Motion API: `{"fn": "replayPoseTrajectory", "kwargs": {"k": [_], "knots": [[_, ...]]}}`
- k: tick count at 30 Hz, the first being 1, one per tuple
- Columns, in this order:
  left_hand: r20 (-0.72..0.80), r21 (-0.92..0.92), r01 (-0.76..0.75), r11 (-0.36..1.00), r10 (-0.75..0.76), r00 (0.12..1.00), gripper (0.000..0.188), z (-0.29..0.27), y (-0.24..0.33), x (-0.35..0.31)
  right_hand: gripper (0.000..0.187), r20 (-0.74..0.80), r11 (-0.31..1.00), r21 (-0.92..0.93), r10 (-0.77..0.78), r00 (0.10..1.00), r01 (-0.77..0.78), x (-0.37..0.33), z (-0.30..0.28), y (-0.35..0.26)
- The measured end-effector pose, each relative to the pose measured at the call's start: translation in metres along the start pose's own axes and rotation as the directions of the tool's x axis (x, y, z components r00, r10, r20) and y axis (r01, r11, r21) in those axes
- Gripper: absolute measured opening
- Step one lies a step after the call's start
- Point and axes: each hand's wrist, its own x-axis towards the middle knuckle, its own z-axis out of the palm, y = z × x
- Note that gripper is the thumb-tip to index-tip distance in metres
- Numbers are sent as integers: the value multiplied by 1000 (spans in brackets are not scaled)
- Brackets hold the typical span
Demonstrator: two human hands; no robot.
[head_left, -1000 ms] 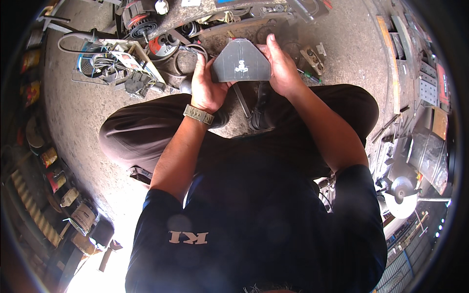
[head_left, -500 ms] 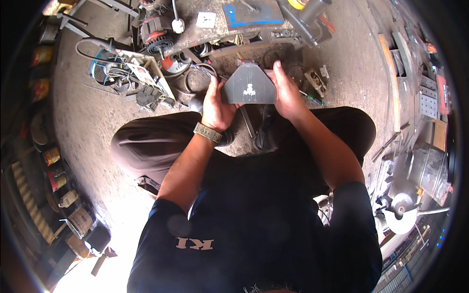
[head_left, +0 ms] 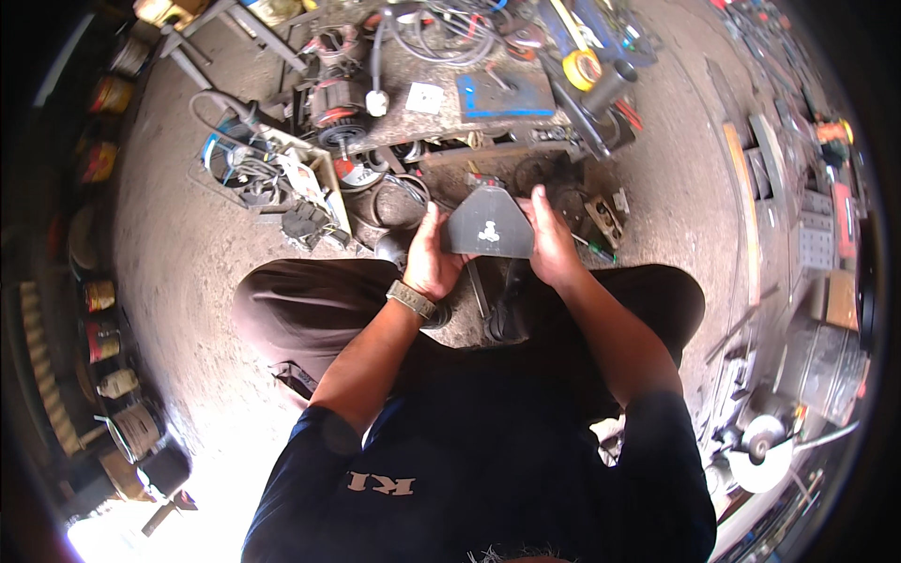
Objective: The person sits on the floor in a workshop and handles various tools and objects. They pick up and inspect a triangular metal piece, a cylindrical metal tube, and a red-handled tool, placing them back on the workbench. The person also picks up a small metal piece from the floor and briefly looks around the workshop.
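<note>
Grey plate (head_left: pixel 488 218): one, white-marked, held at our twelve o'clock, short of the low bench (head_left: pixel 404 129).
Left hand (head_left: pixel 435 266): nine o'clock edge, thumb raised, fingers gripping the plate, mostly hidden beneath.
Right hand (head_left: pixel 557 249): three o'clock edge, thumb raised, fingers gripping likewise, tips unseen.
Two-handed hold: steadying the plate, face toward us, we judge.
Plate's next move: calls, we think, for even support from both sides.

Rough floor (head_left: pixel 178 281) with bright glare (head_left: pixel 221 479)
</note>
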Motion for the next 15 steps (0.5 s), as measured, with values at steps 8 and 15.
{"fn": "replayPoseTrajectory", "kwargs": {"k": [8, 15], "knots": [[41, 18, 15, 1000, -16, 999, 79, -8, -5, 1, 74, 60, 999, 40, -10, 998, 8, 2, -6, 8], [102, -7, 16, 1000, -15, 995, 60, -9, -2, 3, 73, 11, 1000, -15, 6, 1000, -6, 3, -5, 8]]}}
